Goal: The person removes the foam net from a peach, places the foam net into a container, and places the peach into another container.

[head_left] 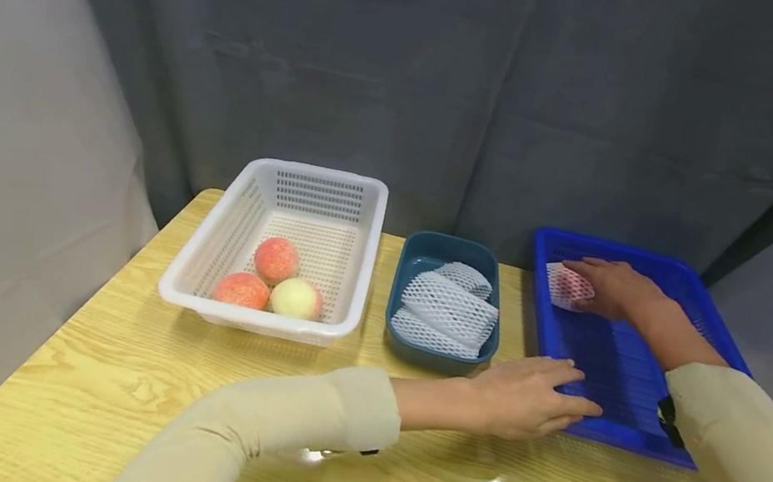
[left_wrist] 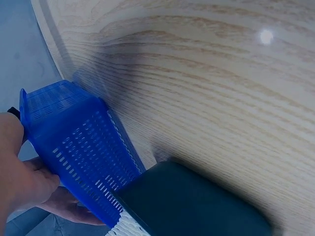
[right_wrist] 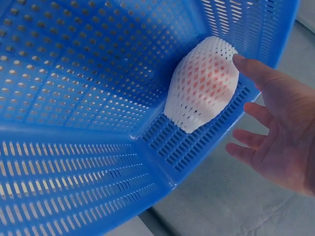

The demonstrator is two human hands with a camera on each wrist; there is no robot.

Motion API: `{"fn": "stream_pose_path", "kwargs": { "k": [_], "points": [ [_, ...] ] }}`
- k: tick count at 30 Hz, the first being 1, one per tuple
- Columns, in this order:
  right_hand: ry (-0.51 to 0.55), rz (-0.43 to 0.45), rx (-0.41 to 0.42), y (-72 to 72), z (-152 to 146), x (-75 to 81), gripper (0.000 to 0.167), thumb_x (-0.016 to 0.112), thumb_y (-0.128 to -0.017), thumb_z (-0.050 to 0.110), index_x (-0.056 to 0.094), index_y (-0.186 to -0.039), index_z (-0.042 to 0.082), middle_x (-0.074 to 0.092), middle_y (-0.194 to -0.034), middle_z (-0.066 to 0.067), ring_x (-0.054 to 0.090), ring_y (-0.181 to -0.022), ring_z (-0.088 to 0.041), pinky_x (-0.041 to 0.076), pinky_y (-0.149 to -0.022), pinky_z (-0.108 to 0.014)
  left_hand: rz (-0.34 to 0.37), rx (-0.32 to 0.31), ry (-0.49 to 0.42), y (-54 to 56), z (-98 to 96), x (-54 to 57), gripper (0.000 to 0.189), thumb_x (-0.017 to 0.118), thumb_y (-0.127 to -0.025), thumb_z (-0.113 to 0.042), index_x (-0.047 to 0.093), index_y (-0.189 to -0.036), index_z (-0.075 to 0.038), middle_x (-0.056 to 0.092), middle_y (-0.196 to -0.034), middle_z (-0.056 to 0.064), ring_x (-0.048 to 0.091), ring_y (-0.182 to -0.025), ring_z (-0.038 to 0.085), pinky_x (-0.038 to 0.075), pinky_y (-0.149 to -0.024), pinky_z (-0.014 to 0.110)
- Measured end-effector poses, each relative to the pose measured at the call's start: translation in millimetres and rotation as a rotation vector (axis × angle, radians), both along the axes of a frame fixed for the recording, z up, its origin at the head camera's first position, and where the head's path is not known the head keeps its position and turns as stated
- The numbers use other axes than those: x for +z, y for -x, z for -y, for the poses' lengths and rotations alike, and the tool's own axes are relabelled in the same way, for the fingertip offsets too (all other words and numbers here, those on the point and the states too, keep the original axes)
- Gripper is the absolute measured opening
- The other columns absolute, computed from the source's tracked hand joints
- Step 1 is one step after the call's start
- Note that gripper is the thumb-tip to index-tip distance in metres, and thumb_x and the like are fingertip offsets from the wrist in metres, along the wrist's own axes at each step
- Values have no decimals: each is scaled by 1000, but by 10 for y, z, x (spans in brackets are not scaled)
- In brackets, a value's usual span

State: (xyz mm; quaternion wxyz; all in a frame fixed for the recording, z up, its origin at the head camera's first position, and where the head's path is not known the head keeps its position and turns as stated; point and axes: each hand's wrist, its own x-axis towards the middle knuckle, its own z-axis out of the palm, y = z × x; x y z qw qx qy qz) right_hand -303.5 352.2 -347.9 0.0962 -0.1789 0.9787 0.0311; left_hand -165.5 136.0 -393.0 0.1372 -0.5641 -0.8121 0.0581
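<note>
A peach in a white foam net [head_left: 567, 288] lies in the far left corner of the blue basket [head_left: 631, 442]. Over it reaches my right hand [head_left: 617, 290], a fingertip at the net's edge. In the right wrist view, the other fingers of the right hand [right_wrist: 285, 132] are loosely extended, apart from the netted peach [right_wrist: 204, 83]. My left hand [head_left: 529, 394] is at the basket's front left corner, fingers spread over the rim. Whether it touches the rim is hard to tell. Left of it, a teal bin [head_left: 438, 360] holds several empty foam nets [head_left: 455, 311].
At the left stands a white basket [head_left: 362, 271] with a red peach [head_left: 276, 260], another red peach [head_left: 242, 291] and a pale peach [head_left: 297, 298]. Everything stands on a wooden table [head_left: 101, 364]. A dark grey curtain [head_left: 354, 59] hangs behind.
</note>
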Motion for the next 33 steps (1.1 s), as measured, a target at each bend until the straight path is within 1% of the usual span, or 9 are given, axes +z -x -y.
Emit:
{"fn": "stream_pose_path", "kwargs": {
  "k": [7, 12, 15, 21, 23, 24, 27, 30, 33],
  "points": [
    [-11, 20, 11, 108, 4, -78, 66, 73, -91, 16, 42, -146, -4, 35, -145, -40, 36, -125, -63, 33, -98, -73, 17, -6, 5, 6, 46, 20, 43, 35, -109, -36, 45, -151, -33, 47, -149, 4, 39, -139, 18, 19, -117, 27],
    [2, 53, -18, 155, -19, -155, 71, 74, -90, 16, 38, -149, -2, 30, -148, -38, 36, -125, -64, 34, -96, -74, 36, 9, 26, 4, 41, 22, 44, 35, -109, -37, 43, -152, -34, 45, -150, 3, 38, -140, 18, 19, -117, 27],
    [9, 56, -25, 178, -51, -211, 74, 75, -89, 16, 36, -149, -1, 29, -149, -38, 35, -123, -66, 35, -95, -75, 51, 18, 40, 4, 31, 19, 44, 35, -109, -38, 42, -152, -35, 44, -152, 3, 36, -141, 17, 18, -117, 26],
    [69, 88, -60, 203, -119, -280, 83, 78, -85, 15, 30, -151, 1, 23, -148, -40, 30, -123, -69, 33, -94, -77, 51, 14, 46, 17, 10, 6, 44, 34, -109, -39, 41, -152, -36, 44, -152, 2, 34, -142, 17, 16, -118, 25],
    [89, 97, -76, 206, -126, -285, 86, 79, -84, 14, 28, -152, 2, 24, -145, -40, 31, -122, -69, 34, -93, -77, 51, 11, 45, 22, 7, 5, 44, 34, -109, -39, 41, -152, -36, 44, -152, 1, 34, -142, 16, 15, -118, 25],
    [90, 94, -78, 211, -130, -290, 86, 79, -84, 14, 28, -152, 1, 27, -142, -40, 34, -121, -68, 35, -92, -77, 54, 10, 43, 24, 7, 5, 44, 35, -109, -39, 42, -152, -36, 44, -152, 1, 35, -142, 16, 15, -118, 25],
    [94, 87, -87, 221, -138, -307, 84, 79, -85, 15, 29, -151, 0, 31, -133, -40, 41, -114, -65, 40, -89, -75, 63, 10, 44, 27, 13, 6, 44, 35, -109, -39, 42, -152, -36, 44, -152, 1, 35, -142, 16, 15, -118, 25],
    [96, 62, -77, 233, -159, -338, 77, 77, -86, 16, 34, -147, 0, 32, -124, -38, 48, -106, -63, 44, -84, -72, 73, 10, 44, 24, 15, 10, 44, 35, -109, -39, 42, -152, -36, 43, -152, 2, 35, -142, 16, 15, -118, 25],
    [117, 21, -48, 243, -159, -365, 67, 76, -86, 16, 39, -140, 0, 32, -123, -39, 49, -104, -63, 44, -83, -72, 72, 5, 38, 26, 15, 9, 43, 35, -109, -39, 43, -152, -36, 44, -152, 2, 35, -141, 17, 16, -118, 26]
  ]
}}
